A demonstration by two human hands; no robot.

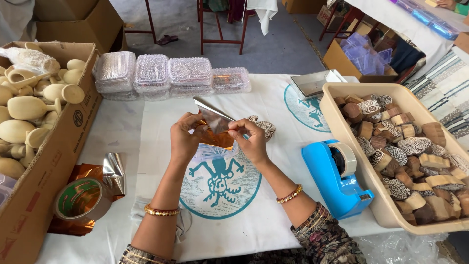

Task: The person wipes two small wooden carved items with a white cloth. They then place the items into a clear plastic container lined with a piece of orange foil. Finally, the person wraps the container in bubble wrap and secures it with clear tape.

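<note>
Both hands pinch a shiny silver-and-copper foil sheet (213, 124) above the white printed tablecloth (273, 105) — left hand (183, 138) and right hand (250, 139) each clamped on an edge. Blue plastic tape dispenser (332, 178) sits right, near a beige tub of carved wooden blocks (405, 156).

Single head-worn view, looking steeply down and forward from close above the fingers (239, 128), table (283, 105) spreading beyond them toward the floor.
</note>
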